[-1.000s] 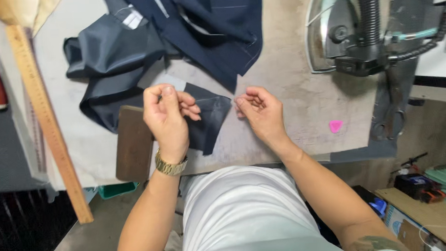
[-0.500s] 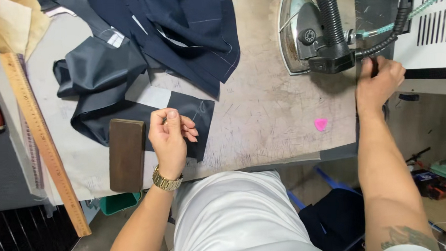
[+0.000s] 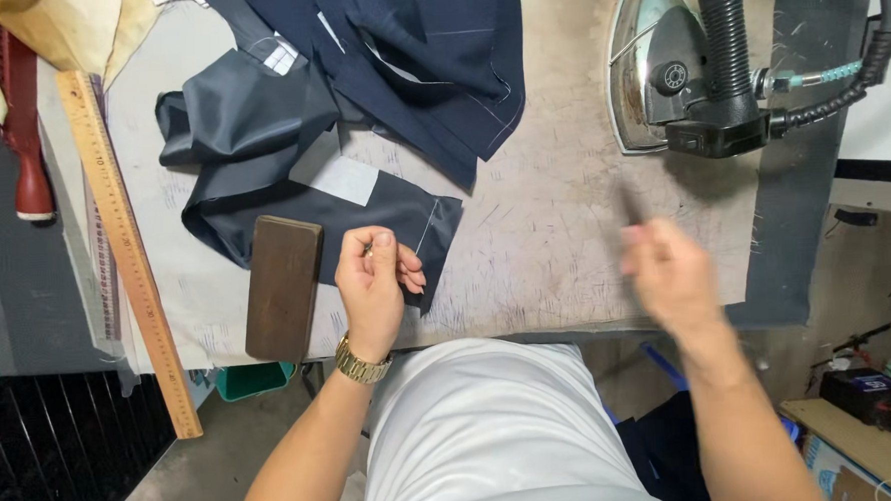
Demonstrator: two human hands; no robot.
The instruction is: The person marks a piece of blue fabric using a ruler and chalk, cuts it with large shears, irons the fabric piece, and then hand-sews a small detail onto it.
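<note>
Half a second before, the right hand (image 3: 672, 271) had been stretched out to the steam iron (image 3: 693, 64) at the far right of the pressing table (image 3: 555, 226); it was now drawn back over the table's near edge, well apart from the iron, and was smeared by motion. A thin dark object appeared to be carried upright in it, but what it was, and how far the fingers were closed, could not be told through the blur. The left hand (image 3: 375, 284) was found where it had been, on the near corner of the dark navy fabric piece (image 3: 364, 214).

The left fingers (image 3: 407, 277) were curled in narrowly, and the thumb was pressed against the forefinger, so that a small metallic item was pinched at the tip; its kind was too small to be made out. The heel of the hand was laid against the cloth's edge, just beside a brown wooden block (image 3: 283, 286). A gold wristwatch (image 3: 360, 364) was worn on that wrist.

A larger navy garment (image 3: 417, 51) was spread at the table's far side, and a wooden ruler (image 3: 125, 244) was laid along the left edge. A green container (image 3: 256, 381) was seen below the table; its contents were hidden.
</note>
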